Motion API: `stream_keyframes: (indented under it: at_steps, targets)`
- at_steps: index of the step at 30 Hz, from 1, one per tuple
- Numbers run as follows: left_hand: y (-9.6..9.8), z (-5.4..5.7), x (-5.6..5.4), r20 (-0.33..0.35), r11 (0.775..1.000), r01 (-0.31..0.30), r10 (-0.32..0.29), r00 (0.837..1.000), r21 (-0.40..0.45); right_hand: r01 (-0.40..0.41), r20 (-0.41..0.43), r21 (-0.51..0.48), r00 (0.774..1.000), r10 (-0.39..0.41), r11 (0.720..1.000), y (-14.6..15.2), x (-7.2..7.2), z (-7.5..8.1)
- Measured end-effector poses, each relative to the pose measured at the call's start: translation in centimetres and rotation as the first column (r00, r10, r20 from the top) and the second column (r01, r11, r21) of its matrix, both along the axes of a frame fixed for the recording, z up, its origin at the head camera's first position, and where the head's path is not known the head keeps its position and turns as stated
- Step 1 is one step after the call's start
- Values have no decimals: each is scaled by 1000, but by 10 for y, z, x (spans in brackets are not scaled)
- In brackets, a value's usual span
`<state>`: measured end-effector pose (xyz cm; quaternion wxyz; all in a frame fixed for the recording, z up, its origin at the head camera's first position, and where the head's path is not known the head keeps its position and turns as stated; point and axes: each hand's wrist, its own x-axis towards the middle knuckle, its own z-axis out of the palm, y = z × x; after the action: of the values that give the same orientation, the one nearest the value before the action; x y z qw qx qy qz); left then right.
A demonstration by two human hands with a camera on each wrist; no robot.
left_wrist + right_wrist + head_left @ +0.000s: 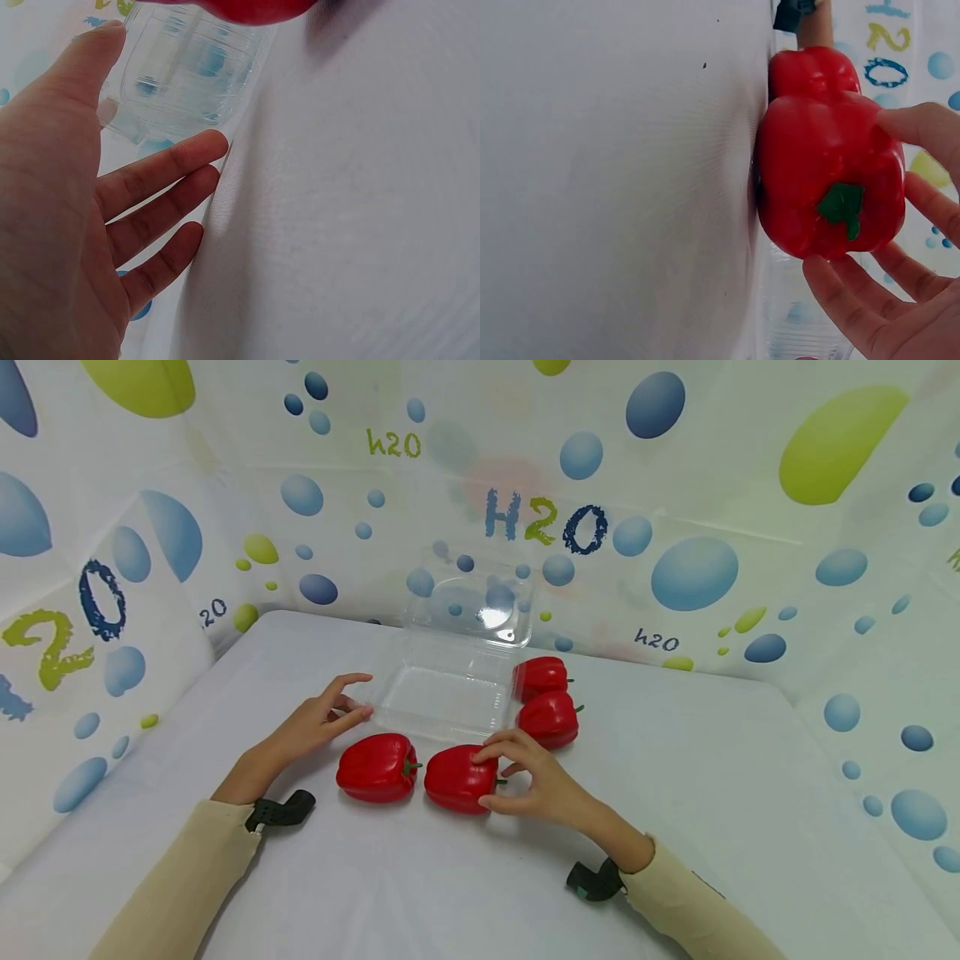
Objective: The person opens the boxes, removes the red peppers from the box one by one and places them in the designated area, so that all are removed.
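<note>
My right hand (536,781) holds a red bell pepper (453,777) around its stem end. In the right wrist view, the thumb and fingers of that hand (900,300) sit on opposite sides of this pepper (825,157), its green stem facing the camera. My left hand (315,722) is at the left edge of a clear plastic clamshell box (442,697), thumb and forefinger spread apart. Up close in the left wrist view, the other fingers of the left hand (97,180) are loosely extended beside the clear box (187,67). Whether they touch it I cannot tell.
Left of the held pepper lies another red bell pepper (377,768). Two more, a nearer one (549,720) and a farther one (542,677), lie along the box's right side. The box's raised lid (468,606) leans toward the patterned curtain (465,468) behind the white-covered table (712,793).
</note>
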<state>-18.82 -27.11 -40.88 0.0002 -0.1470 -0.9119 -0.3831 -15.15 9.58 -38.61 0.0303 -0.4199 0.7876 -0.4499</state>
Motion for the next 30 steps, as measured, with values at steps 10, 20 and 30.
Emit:
stream_keyframes:
  at_steps: [10,20,30]
  targets:
    - [-1,0,0,-16,1000,-1,1,1000,-5,-7,-28,2,1000,7,1000,0,-1,1]
    - [-2,1,1,-19,1000,2,-2,1000,-3,7,-29,-25,1000,-8,1000,2,-4,0]
    - [1,1,0,-9,1000,1,-1,1000,-7,-1,-58,-115,998,-5,993,5,-8,0]
